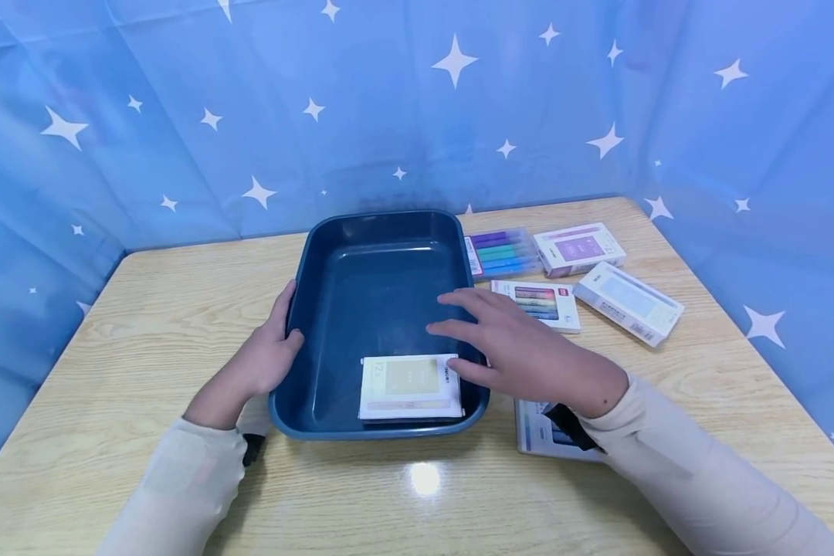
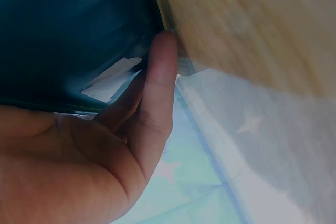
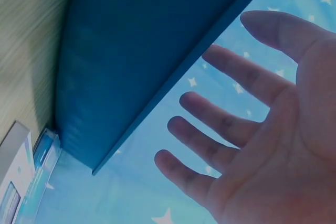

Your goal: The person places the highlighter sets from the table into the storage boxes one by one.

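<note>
A dark blue plastic tray [image 1: 382, 324] stands on the table, longer front to back. At its left side, my left hand [image 1: 267, 355] holds the wall, the thumb at the rim and the fingers along the outside. The left wrist view shows those fingers [image 2: 160, 82] against the outer wall. Inside the tray's front right corner lies a white and pale-yellow box [image 1: 410, 386] with a pen pictured on it. My right hand [image 1: 507, 340] hovers over the right rim, its fingers spread and nothing in them. In the right wrist view its fingers [image 3: 247, 74] are apart above the rim.
Right of the tray lie a clear case of coloured pens [image 1: 503, 253], a purple-marked white box [image 1: 580, 249], a pale-blue-marked white box [image 1: 628, 301] and a windowed pack of coloured pens [image 1: 549, 305]. Another flat pack [image 1: 538, 432] sits under my right wrist. A blue star-patterned curtain [image 1: 361, 100] hangs behind.
</note>
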The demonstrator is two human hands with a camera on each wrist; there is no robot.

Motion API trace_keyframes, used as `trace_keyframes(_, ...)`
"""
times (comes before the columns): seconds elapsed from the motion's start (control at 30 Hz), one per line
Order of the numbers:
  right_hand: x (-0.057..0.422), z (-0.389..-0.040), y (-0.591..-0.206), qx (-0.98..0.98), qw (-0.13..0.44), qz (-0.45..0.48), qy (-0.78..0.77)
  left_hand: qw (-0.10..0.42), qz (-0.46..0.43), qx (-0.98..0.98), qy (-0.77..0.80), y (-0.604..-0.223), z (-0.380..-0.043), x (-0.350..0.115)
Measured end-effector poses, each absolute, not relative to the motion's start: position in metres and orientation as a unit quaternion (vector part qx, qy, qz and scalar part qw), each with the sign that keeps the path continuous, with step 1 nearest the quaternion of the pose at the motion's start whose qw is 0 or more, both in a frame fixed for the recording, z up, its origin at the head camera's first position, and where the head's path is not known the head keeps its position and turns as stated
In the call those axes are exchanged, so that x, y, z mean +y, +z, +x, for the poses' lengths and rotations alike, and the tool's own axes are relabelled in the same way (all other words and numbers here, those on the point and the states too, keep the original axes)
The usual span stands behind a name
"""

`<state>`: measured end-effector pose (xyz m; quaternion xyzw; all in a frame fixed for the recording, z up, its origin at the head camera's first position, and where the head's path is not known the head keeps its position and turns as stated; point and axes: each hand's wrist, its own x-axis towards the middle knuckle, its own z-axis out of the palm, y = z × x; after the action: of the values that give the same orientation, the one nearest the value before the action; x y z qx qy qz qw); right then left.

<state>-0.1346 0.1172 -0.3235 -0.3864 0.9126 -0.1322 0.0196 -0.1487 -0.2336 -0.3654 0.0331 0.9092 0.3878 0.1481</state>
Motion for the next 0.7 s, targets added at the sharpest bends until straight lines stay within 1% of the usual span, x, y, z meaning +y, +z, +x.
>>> trace_keyframes(0.13, 0.121, -0.138, -0.32, 0.922, 0.031, -0.363, -0.131, 0.149, 0.032, 0.909, 0.389, -0.366, -0.149, -0.234)
trace_keyframes(0.47, 0.13, -0.149, -0.32, 0.94, 0.036, -0.308, -0.139, 0.148, 0.031, 0.908, 0.39, -0.367, -0.149, -0.234)
trace_keyframes(0.7, 0.134, -0.156, -0.321, 0.951, 0.058, -0.27, -0.141, 0.148, 0.033, 0.908, 0.391, -0.367, -0.15, -0.234)
